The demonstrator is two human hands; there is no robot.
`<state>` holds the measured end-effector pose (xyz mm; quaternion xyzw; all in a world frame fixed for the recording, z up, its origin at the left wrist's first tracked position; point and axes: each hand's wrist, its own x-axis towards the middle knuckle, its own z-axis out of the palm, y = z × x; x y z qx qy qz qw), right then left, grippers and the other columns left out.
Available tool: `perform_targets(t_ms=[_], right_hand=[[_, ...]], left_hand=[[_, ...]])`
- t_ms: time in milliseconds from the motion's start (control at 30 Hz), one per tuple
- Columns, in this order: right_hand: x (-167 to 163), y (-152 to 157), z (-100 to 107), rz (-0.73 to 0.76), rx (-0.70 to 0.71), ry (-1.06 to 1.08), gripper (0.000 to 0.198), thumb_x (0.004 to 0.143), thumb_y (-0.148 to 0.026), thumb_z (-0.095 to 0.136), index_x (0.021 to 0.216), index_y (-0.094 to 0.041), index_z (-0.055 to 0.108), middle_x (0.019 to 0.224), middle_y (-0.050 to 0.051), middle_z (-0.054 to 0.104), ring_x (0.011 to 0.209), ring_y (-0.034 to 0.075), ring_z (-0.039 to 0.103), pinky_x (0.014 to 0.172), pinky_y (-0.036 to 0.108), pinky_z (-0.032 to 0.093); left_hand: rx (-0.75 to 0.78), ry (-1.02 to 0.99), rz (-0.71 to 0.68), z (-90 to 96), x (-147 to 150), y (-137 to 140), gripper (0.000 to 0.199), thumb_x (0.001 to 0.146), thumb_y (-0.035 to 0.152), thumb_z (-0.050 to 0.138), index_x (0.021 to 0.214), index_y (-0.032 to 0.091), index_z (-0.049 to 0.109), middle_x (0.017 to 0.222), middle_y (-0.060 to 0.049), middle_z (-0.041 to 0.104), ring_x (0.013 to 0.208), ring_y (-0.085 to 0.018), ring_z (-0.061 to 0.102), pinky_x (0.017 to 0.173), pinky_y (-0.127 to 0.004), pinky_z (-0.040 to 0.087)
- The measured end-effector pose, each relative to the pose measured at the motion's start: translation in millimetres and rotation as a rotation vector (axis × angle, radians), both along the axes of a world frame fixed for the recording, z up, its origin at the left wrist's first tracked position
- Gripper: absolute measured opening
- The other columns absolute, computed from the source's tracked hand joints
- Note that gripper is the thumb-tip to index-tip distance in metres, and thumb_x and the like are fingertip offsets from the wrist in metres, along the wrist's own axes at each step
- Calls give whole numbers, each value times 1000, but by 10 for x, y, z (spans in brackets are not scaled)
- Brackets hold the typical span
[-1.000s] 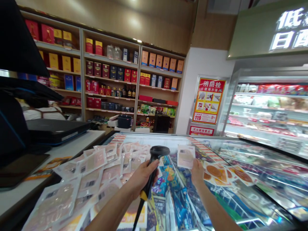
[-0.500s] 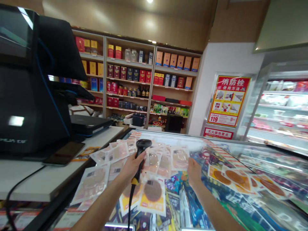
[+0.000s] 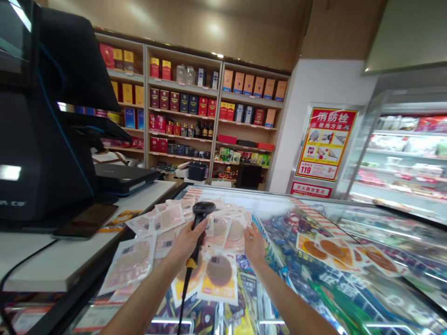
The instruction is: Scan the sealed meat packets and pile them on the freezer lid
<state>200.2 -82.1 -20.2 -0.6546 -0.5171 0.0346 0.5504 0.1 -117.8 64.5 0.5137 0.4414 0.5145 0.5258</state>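
My left hand [image 3: 186,239] is wrapped round the handle of a black barcode scanner [image 3: 203,209], held upright with its cord hanging down. Beside it, my right hand [image 3: 254,242] has its fingers curled on the right edge of a clear flat packet [image 3: 236,231] with a pale round slice inside. More clear packets [image 3: 167,218] lie overlapping to the left, some with barcode labels showing. A yellow-and-white packet [image 3: 219,278] with a brownish round piece lies below the scanner. All rest on the glass top of a chest freezer.
Left of me stands a black checkout terminal [image 3: 52,116] on a white counter [image 3: 38,265], with a phone [image 3: 85,221] near its edge. Orange packets [image 3: 331,251] lie on the glass at right. Shelves of boxes [image 3: 183,102] and a lit cooler [image 3: 405,163] stand behind.
My right hand has moved left with the packet it grips, from the right side of the pile onto it. My left hand keeps hold of the scanner. The view has shifted slightly.
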Motion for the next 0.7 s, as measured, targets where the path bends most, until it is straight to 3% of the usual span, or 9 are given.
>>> perform_targets(t_ms=[133,267,433,533,633,700], right_hand=[[160,17,47,-31,-3,-41,40,72,-31,42,101,-11,60,115,15,52,109,25,45,92,37,32],[702,-32,163,-116,-64,-182,44,72,-32,43,108,-10,54,116,14,51,111,23,43,92,36,32],[1701,-345,181,-201,-351,-505,44,62,-26,53,105,-18,55,116,11,51,107,25,45,85,36,35],[2140,-552,165,-181,-526,-636,39,58,-29,56,96,-19,59,101,10,59,94,25,52,76,32,36],[2290,-685,194,-150,-600,-722,32,64,-40,52,87,-20,61,85,7,63,81,22,55,69,30,35],[2263,-718,222,-115,-550,-781,27,71,-40,45,81,-21,61,79,6,63,78,20,55,69,29,34]], left_hand=[[-2,14,-4,17,85,-30,36,61,51,56,61,16,45,44,5,48,37,-6,43,38,-18,34],[-12,20,-17,-33,133,1,38,60,53,55,61,16,47,45,4,49,37,-7,43,37,-19,34],[-44,48,-50,-82,244,42,38,61,52,55,61,15,48,46,3,51,38,-7,44,38,-19,35],[-55,57,-81,-65,387,31,36,62,51,55,62,16,48,45,4,49,37,-7,43,37,-19,33],[-59,48,-107,-55,560,21,34,61,49,56,61,16,47,45,4,49,37,-7,43,37,-18,33],[-61,48,-121,-52,660,8,34,61,50,56,60,16,47,44,5,48,37,-7,42,37,-18,32]])
